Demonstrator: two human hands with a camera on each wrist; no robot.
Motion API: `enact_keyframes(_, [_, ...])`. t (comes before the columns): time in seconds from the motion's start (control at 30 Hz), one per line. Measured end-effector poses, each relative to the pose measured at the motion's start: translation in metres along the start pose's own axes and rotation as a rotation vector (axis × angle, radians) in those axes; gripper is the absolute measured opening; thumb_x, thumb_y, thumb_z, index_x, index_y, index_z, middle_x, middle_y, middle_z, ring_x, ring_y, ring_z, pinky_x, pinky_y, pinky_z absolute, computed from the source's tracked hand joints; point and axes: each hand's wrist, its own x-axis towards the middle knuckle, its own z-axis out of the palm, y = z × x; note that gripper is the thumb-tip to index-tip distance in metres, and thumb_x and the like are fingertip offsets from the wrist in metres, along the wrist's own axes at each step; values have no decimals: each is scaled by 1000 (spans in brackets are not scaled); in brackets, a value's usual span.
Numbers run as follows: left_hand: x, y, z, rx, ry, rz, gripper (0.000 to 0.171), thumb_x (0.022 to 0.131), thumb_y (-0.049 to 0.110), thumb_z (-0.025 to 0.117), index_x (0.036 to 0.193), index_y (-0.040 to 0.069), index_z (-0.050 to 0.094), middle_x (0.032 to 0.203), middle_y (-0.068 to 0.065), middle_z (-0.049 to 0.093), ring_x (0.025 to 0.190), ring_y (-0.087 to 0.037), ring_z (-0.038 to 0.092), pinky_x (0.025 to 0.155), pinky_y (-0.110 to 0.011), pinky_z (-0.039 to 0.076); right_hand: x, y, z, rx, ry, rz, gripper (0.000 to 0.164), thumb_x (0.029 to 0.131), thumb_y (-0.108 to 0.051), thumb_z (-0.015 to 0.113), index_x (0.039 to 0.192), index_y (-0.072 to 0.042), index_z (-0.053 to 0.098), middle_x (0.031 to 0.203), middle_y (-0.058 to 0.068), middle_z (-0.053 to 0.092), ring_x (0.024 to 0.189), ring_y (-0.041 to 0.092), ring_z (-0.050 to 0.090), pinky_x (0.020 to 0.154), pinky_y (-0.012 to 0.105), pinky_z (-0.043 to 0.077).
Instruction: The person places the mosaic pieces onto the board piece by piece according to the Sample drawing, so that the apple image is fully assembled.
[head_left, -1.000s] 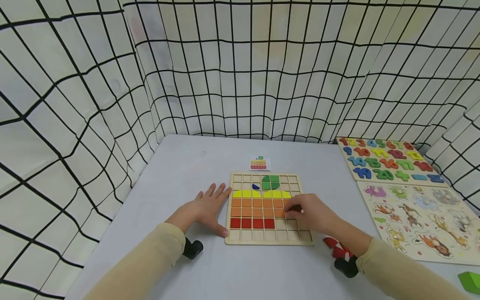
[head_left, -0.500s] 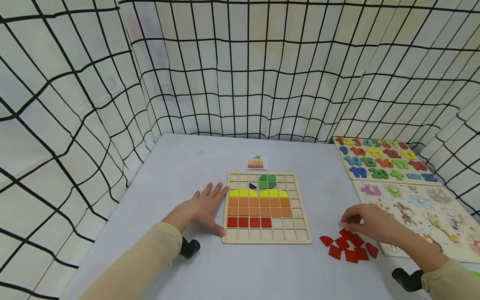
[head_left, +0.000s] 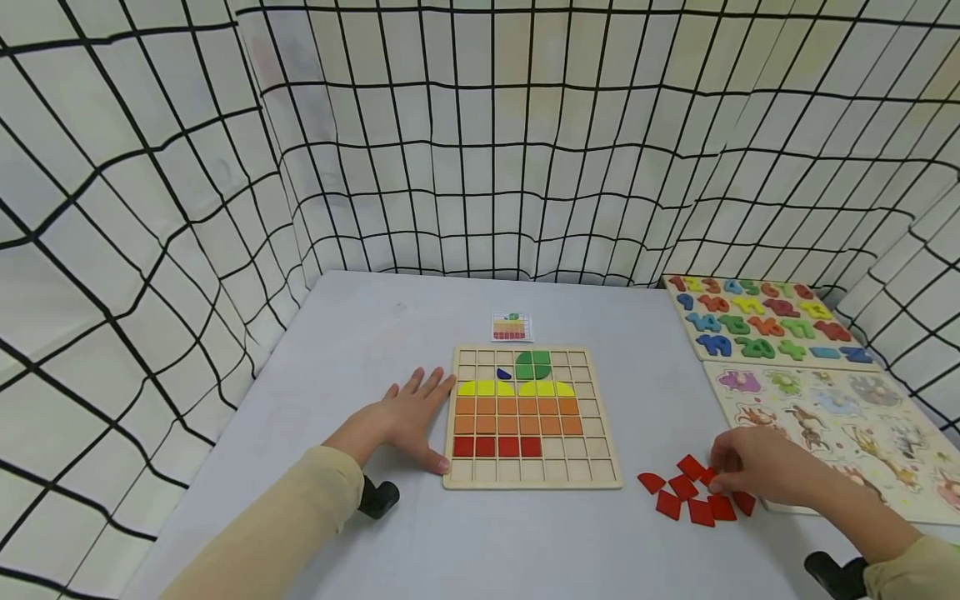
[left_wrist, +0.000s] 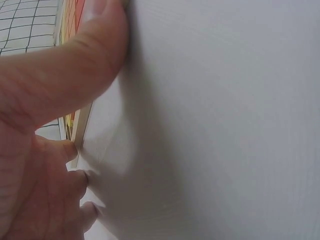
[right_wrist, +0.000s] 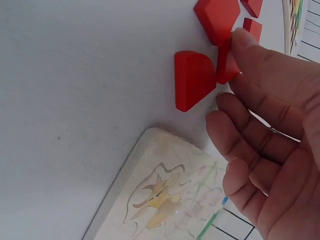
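Observation:
In the head view my left hand (head_left: 405,421) lies spread on the table, its fingertips and thumb at the left edge of the wooden grid board (head_left: 532,475). The board carries a green leaf shape, a small blue piece, yellow pieces, two orange rows and a partial row of red squares (head_left: 497,447). My right hand (head_left: 768,467) is at the pile of loose red tiles (head_left: 702,512). In the right wrist view its thumb and index finger pinch a red square tile (right_wrist: 226,65), beside a red quarter-round piece (right_wrist: 192,80). The other fingers curl loosely.
A small picture card (head_left: 512,327) lies behind the board. At the right are a number puzzle (head_left: 765,321) and an animal puzzle board (head_left: 840,425), whose near corner is close to the red tiles. Black netting (head_left: 480,171) surrounds the table's back and sides.
My right hand has moved from the grid board's orange row to the red tiles, then lowered onto one. An orange square now shows where its fingers were. My left hand stays put.

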Motion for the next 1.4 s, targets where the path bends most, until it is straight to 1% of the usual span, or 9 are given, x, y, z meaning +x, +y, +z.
enact_keyframes(0.13, [0, 0, 0, -1, 4, -1, 127, 72, 52, 88, 164, 7, 14, 173, -18, 6, 159, -45, -1, 123, -69, 9, 1, -1, -2, 31, -15, 16, 24, 83, -21, 85, 99, -11, 70, 83, -5, 65, 78, 13, 56, 66, 21, 50])
enact_keyframes(0.27, [-1, 0, 0, -5, 8, -3, 126, 72, 51, 88, 164, 8, 14, 173, -18, 6, 159, -45, -2, 124, -69, 8, 1, -1, -4, 59, -25, 14, 23, 83, -16, 85, 97, -12, 67, 83, -3, 63, 79, 14, 55, 66, 21, 49])
enact_keyframes(0.43, [-1, 0, 1, -4, 9, 0, 126, 72, 52, 88, 164, 8, 14, 173, -18, 6, 159, -44, -1, 124, -68, 8, 0, -1, -11, 83, -22, -48, 21, 83, -14, 84, 91, -14, 64, 82, -4, 63, 79, 13, 55, 67, 20, 50])
enact_keyframes(0.6, [-1, 0, -1, 1, 6, -1, 127, 72, 52, 88, 164, 8, 14, 173, -18, 6, 159, -44, -2, 124, -68, 8, 5, -9, -20, 104, 29, -139, 19, 86, -14, 82, 92, -15, 64, 85, -6, 64, 82, 11, 58, 68, 19, 53])
enact_keyframes(0.77, [-1, -1, -1, 6, 2, -5, 127, 72, 53, 88, 165, 8, 13, 173, -18, 5, 159, -44, -2, 124, -68, 8, 22, -37, -16, 198, 49, -198, 12, 91, -14, 77, 97, -14, 66, 90, -4, 67, 83, 12, 61, 69, 21, 55])
enact_keyframes(1.0, [1, -2, 3, 6, 0, -5, 127, 72, 53, 88, 165, 9, 13, 173, -17, 5, 159, -44, -2, 124, -68, 8, 50, -87, 7, 259, 69, -264, 9, 93, -12, 75, 99, -14, 69, 94, -4, 68, 86, 13, 61, 74, 19, 56])
enact_keyframes(1.2, [1, -2, 4, 0, 2, -12, 127, 72, 53, 88, 165, 9, 13, 173, -17, 5, 159, -44, -2, 124, -68, 8, 67, -124, 21, 260, 69, -320, 6, 94, -11, 74, 99, -13, 71, 92, -4, 67, 84, 13, 60, 75, 18, 55])
enact_keyframes(1.33, [1, -1, 3, 4, 1, -13, 127, 72, 53, 88, 165, 10, 12, 173, -16, 4, 159, -44, -2, 124, -68, 8, 76, -138, 27, 238, 62, -343, 4, 94, -12, 74, 96, -15, 73, 90, -6, 68, 83, 12, 58, 74, 18, 54])
enact_keyframes(1.4, [1, -1, 2, 7, 0, -12, 127, 72, 53, 88, 165, 10, 12, 173, -17, 4, 159, -44, -2, 124, -68, 8, 79, -142, 31, 236, 62, -338, 5, 93, -12, 75, 95, -16, 73, 89, -7, 68, 84, 12, 58, 74, 19, 53])
